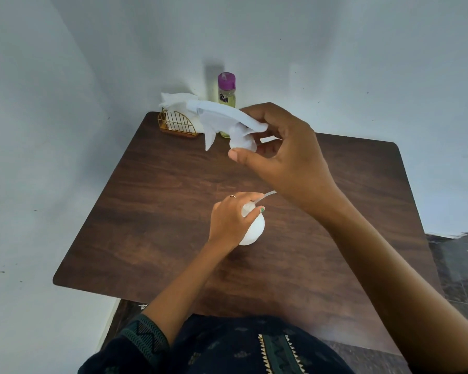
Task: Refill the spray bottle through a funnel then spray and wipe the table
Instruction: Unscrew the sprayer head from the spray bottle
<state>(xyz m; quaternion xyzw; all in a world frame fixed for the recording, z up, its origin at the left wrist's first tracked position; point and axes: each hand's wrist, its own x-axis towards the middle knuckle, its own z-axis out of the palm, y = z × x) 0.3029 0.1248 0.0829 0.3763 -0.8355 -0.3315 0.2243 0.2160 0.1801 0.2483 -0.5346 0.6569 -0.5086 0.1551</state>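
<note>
1. The left hand (231, 220) curls around the white spray bottle body (253, 228), which stands at the centre of the worktop (152, 201).
2. The right hand (284, 155) pinches the white spray head (222, 122), lifted off the bottle toward 12 o'clock; its dip tube (268, 196) trails down to the bottle's neck.
3. At 11 o'clock stand a gold napkin holder (177, 125) and a purple-capped bottle (226, 90).

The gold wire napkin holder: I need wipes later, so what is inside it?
White paper napkins stand in the gold wire napkin holder, fanning out above its rim. The white spray head held in the right hand covers their right part.
</note>
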